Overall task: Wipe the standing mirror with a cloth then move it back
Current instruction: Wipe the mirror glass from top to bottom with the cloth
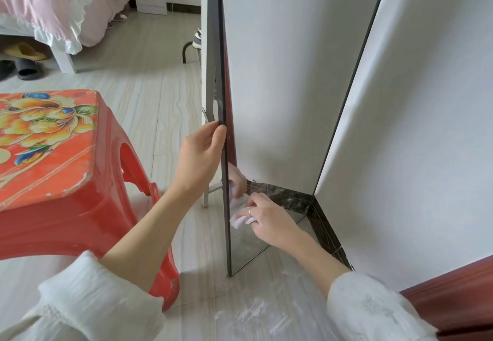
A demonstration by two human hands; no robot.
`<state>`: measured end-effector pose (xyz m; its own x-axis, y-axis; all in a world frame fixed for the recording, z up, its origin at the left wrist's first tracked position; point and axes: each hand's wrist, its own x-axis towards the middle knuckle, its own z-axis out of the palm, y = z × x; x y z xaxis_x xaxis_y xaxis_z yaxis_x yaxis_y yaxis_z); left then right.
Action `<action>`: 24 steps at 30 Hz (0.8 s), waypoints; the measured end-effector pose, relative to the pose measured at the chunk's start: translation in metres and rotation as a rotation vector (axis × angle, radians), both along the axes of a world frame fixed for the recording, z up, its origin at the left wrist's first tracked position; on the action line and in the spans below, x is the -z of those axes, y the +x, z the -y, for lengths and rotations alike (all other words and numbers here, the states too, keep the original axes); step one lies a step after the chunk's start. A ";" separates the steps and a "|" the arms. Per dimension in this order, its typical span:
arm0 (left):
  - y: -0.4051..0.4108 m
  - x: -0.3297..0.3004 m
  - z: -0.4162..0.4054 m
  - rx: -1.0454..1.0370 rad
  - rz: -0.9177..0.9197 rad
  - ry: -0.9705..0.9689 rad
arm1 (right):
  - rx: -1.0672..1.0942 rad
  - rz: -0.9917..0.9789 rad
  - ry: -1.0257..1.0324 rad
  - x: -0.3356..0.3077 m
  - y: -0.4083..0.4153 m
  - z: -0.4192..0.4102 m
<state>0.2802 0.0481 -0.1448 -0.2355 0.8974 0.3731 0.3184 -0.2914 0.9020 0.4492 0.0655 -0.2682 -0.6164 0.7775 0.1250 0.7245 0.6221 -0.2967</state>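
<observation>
Both arms reach forward, white sleeves pushed up the forearms. The left hand [201,153] is raised, fingers and thumb pinched closed around a thin edge. The right hand [266,218] sits lower, knuckles up, fingers curled tight, ring on one finger.

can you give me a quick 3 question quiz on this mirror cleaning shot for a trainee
1. True or false: the left hand holds the cloth.
2. Which part of the standing mirror is being wiped? A) top edge B) lower glass near the floor C) back stand
3. Fill in: the red plastic stool stands on the mirror's ____ side, as the person sees it.

Key
1. False. The left hand grips the mirror's dark frame edge; the right hand presses the cloth to the glass.
2. B
3. left
</observation>
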 end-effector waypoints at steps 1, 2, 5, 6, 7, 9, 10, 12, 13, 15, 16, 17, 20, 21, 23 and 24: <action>-0.001 0.002 0.000 -0.032 0.007 0.000 | 0.019 0.029 -0.037 -0.003 0.007 -0.001; -0.002 0.004 0.000 -0.070 0.024 -0.005 | 0.058 0.016 -0.034 -0.008 0.012 -0.003; -0.003 0.007 -0.002 -0.157 0.084 -0.025 | 0.203 -0.165 0.126 -0.034 0.018 -0.008; -0.002 0.010 -0.002 -0.154 0.091 -0.041 | 0.227 -0.243 0.201 -0.043 0.017 -0.010; -0.001 0.016 -0.003 -0.141 0.077 -0.073 | 0.243 -0.321 0.285 -0.050 0.014 -0.013; -0.001 0.029 -0.004 -0.098 0.017 -0.179 | 0.280 -0.455 0.416 -0.060 0.005 -0.019; 0.000 0.036 -0.003 -0.057 -0.009 -0.233 | 0.294 -0.502 0.456 -0.062 -0.002 -0.022; 0.001 0.049 -0.001 0.026 -0.072 -0.303 | 0.307 -0.567 0.498 -0.058 -0.016 -0.026; 0.002 0.054 -0.001 0.040 -0.107 -0.317 | 0.311 -0.594 0.497 -0.051 -0.022 -0.025; 0.001 0.060 -0.003 0.044 -0.136 -0.317 | 0.318 -0.636 0.478 -0.030 -0.029 -0.021; 0.000 0.063 -0.004 0.054 -0.142 -0.316 | 0.321 -0.638 0.462 -0.018 -0.031 -0.018; -0.001 0.062 -0.005 0.072 -0.159 -0.315 | 0.321 -0.625 0.450 -0.008 -0.032 -0.014; -0.004 0.065 -0.008 0.119 -0.223 -0.328 | 0.307 -0.588 0.456 0.020 -0.032 -0.006; -0.004 0.065 -0.008 0.106 -0.228 -0.327 | 0.298 -0.575 0.460 0.026 -0.031 -0.004; -0.001 0.065 -0.007 0.055 -0.220 -0.308 | 0.265 -0.524 0.421 0.036 -0.029 0.001; 0.001 0.065 -0.006 0.039 -0.221 -0.299 | 0.235 -0.486 0.378 0.041 -0.027 0.004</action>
<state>0.2811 0.0546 -0.2098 -0.1417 0.9812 0.1311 0.5090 -0.0414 0.8598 0.4225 0.0612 -0.3093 -0.2403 0.7325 0.6369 0.6925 0.5892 -0.4164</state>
